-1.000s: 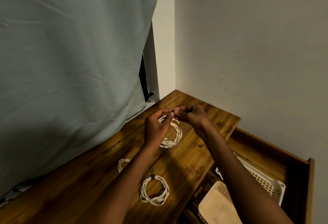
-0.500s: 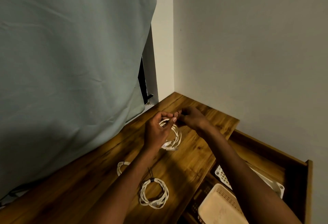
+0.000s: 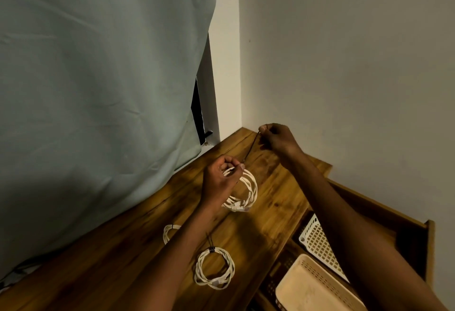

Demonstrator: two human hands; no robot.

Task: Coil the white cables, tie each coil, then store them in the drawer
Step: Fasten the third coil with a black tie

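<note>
Nearest the viewer, at the lower right, an open wooden drawer (image 3: 418,232) holds a beige plastic basket (image 3: 310,288) and, just beyond it, a white perforated basket (image 3: 317,239); the drawer stands pulled out beside the tabletop (image 3: 275,202), presumably so finished coils can go straight in. On the near part of the tabletop lies a tied cable coil (image 3: 214,269), a dark tie cinched at its far edge with the loose ends sticking up, which suggests this one is done and set aside. Just to its left a second white coil (image 3: 170,233) peeks out from behind the left forearm (only part of it shows, though a dark band seems to cross its top).

Farther on, the left hand (image 3: 219,182) is clenched round the top of a third white cable coil (image 3: 246,192), which hangs from the fingers down toward the wood with its connector ends at the bottom; whether it touches the tabletop cannot be told. Gripping at the top keeps the loops bundled where the tie goes round. From that grip a thin dark tie (image 3: 251,147) runs taut up and to the right to the right hand (image 3: 275,138), whose thumb and fingers pinch its far end. The straight line of the tie reads as a tightening pull, one hand anchoring and the other drawing away.

Beyond the hands, a pale green curtain (image 3: 98,89) hangs on the left and a plain wall (image 3: 344,64) closes the corner.
</note>
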